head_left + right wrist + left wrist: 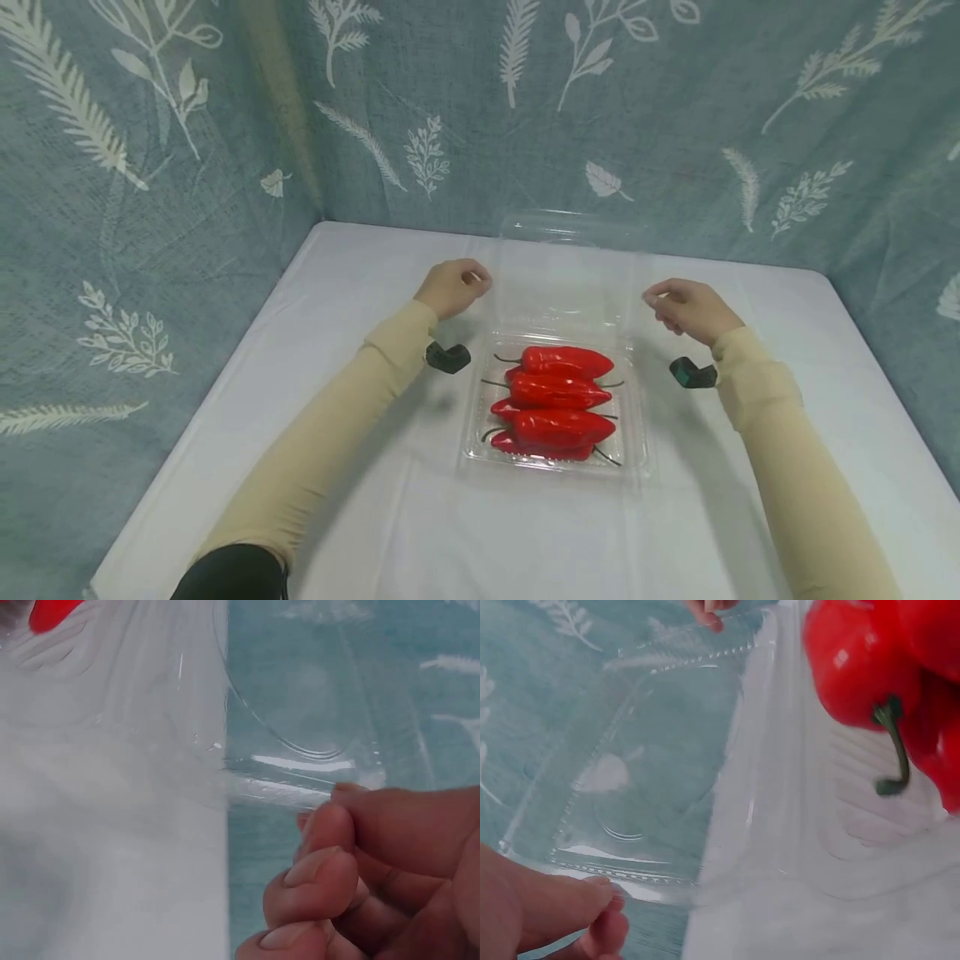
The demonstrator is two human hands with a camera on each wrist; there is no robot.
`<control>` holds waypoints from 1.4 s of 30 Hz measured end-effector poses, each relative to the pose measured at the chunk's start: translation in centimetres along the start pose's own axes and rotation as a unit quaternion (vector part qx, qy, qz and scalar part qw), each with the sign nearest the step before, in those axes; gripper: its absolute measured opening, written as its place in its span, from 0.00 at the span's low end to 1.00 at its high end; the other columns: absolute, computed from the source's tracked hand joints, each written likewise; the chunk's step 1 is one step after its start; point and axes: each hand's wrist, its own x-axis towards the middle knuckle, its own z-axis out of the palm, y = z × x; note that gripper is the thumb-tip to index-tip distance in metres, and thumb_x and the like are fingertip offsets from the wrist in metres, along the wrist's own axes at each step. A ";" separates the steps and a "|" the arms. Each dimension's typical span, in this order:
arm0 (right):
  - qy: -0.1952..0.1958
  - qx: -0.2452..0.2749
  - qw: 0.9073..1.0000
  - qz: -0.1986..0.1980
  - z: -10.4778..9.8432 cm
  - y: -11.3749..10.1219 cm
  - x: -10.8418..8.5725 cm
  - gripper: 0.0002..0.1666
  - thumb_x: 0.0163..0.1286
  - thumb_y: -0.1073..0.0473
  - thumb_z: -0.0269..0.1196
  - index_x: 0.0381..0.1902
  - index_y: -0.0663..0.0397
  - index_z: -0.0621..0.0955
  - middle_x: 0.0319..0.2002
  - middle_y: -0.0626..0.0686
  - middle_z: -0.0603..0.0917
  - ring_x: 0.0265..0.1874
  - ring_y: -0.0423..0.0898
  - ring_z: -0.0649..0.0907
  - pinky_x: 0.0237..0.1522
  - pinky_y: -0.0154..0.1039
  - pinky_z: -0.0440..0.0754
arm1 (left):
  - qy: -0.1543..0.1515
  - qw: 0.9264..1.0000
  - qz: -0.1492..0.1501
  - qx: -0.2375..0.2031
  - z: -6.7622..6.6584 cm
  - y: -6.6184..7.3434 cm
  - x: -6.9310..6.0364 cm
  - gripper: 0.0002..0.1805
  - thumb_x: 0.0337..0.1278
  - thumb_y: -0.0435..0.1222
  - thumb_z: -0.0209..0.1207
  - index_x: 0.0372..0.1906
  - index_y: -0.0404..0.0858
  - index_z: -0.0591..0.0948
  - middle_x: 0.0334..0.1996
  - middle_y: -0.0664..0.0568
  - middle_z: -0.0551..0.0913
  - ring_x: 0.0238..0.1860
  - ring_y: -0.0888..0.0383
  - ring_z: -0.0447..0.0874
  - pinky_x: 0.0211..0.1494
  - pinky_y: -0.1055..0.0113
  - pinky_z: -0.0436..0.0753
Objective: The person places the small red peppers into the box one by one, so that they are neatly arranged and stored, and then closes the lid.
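Observation:
A clear plastic clamshell container (476, 433) lies on the table with its hinged lid (562, 287) raised at the back. Several glossy red peppers (558, 392) with green stems fill its base. My left hand (453, 287) pinches the lid's left edge between thumb and fingers; the left wrist view shows the thumb (562, 900) on the rim. On the opposite side, my right hand (693, 308) pinches the lid's right edge, its other fingers curled, as the right wrist view shows at the thumb (405, 817).
A white cloth (360, 500) covers the table. Green-blue fabric (465, 125) with pale leaf prints hangs behind it and at both sides. Each wrist carries a small dark camera, such as the left one (448, 358).

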 end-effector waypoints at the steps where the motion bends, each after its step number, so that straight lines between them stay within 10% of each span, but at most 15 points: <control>1: 0.010 -0.006 1.000 -0.008 -0.2 -0.3 -0.3 0.27 0.75 0.46 0.49 0.59 0.59 0.74 0.38 0.60 0.79 0.35 0.53 0.77 0.38 0.42 0.75 | 0.007 1.000 0.007 -0.001 -0.2 0.2 -0.2 0.15 0.68 0.42 0.52 0.51 0.39 0.80 0.48 0.42 0.80 0.49 0.48 0.76 0.52 0.55 0.77; 21: 0.170 -0.017 0.977 -0.124 -0.9 -2.7 -10.1 0.18 0.76 0.58 0.47 0.58 0.54 0.76 0.40 0.56 0.80 0.26 0.40 0.77 0.27 0.33 0.74 | 0.049 0.995 0.079 -0.039 -3.2 3.6 -8.0 0.13 0.69 0.32 0.48 0.52 0.39 0.79 0.49 0.48 0.80 0.41 0.52 0.78 0.45 0.60 0.80; 30: 0.157 0.012 0.981 -0.115 2.0 -2.0 -15.0 0.17 0.76 0.55 0.48 0.55 0.52 0.78 0.43 0.54 0.82 0.33 0.32 0.75 0.29 0.31 0.73 | 0.042 0.991 0.110 -0.055 -1.6 1.8 -12.7 0.14 0.66 0.29 0.48 0.50 0.39 0.79 0.46 0.49 0.79 0.37 0.55 0.79 0.40 0.62 0.80; 42: 0.106 -0.007 0.994 -0.033 7.1 -0.9 -18.0 0.18 0.74 0.51 0.52 0.54 0.52 0.79 0.47 0.52 0.82 0.38 0.39 0.75 0.30 0.32 0.76 | 0.006 0.992 0.074 -0.101 2.1 -1.5 -16.7 0.14 0.66 0.31 0.49 0.49 0.43 0.82 0.45 0.49 0.79 0.40 0.58 0.76 0.43 0.63 0.77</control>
